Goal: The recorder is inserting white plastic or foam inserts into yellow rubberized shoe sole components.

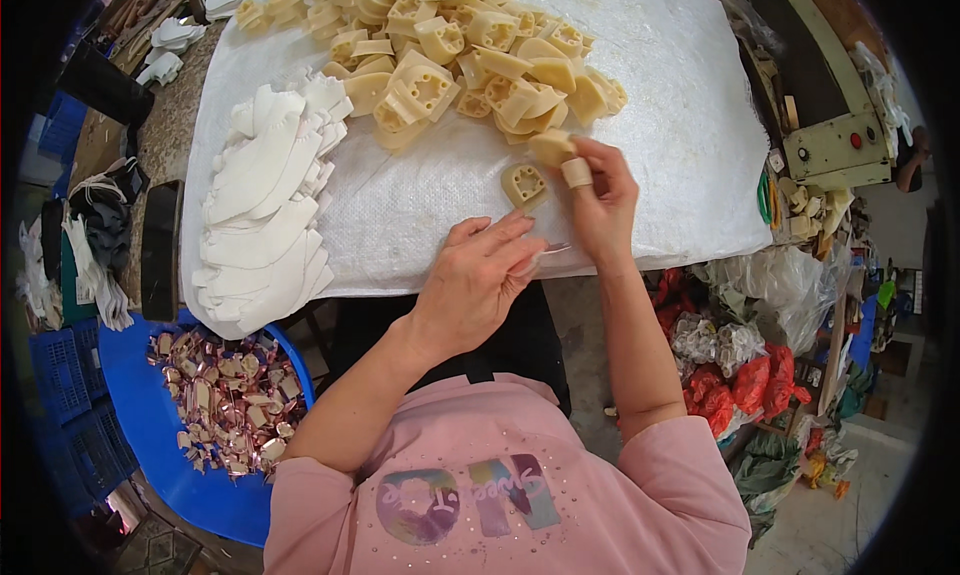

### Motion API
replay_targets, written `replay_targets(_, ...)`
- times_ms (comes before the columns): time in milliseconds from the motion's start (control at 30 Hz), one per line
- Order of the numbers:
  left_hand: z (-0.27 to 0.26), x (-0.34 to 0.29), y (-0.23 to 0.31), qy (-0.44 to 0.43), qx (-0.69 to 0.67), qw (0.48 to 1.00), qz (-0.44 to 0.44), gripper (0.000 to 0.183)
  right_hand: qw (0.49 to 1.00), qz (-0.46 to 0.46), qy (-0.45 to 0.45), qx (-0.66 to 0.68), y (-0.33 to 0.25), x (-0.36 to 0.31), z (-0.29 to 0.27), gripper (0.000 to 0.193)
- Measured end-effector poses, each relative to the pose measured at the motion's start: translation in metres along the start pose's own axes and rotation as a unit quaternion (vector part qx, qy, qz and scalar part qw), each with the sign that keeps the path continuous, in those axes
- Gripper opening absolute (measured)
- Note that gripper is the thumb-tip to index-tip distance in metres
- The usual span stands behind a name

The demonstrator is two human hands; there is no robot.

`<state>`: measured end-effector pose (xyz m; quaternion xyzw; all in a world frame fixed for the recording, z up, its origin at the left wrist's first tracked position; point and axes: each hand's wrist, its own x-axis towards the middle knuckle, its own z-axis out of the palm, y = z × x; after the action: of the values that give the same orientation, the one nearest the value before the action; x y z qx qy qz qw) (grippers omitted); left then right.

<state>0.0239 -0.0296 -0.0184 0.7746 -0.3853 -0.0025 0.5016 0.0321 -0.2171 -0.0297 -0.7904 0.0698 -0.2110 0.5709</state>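
My right hand (pixel 606 203) pinches a beige moulded piece (pixel 550 148) between thumb and fingers, close to the front of a big heap of similar beige pieces (pixel 415 90). A tan wrap (pixel 576 172) goes round one of its fingers. My left hand (pixel 478 275) is closed, with a thin shiny strip (pixel 556 247) sticking out from its fingertips; its exact kind is hard to make out. Just beyond the left fingertips lies a single hollow beige piece (pixel 525 186), its holes facing up. Whether those fingertips touch it, I cannot tell.
A white woven sheet (pixel 690 165) covers the table. Overlapping white flat pieces (pixel 265 215) are stacked at its left. Below them, a blue tub (pixel 215 490) holds many small pinkish metallic parts (pixel 235 405). Red and clear plastic bags (pixel 750 380) lie at the right, below a control box (pixel 840 150).
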Motion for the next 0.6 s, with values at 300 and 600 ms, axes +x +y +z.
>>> replay_targets(300, -0.036, -0.024, 0.009, 0.192, -0.381, 0.87, -0.248, 0.036, 0.978, -0.016, -0.074, 0.192, -0.07, -0.037, 0.021, 0.03)
replay_targets(600, -0.046, -0.043, 0.029, 0.244, -0.553, 0.766, -0.219, 0.038, 0.932, -0.354, -0.062, 0.049, -0.063, -0.058, 0.074, 0.044)
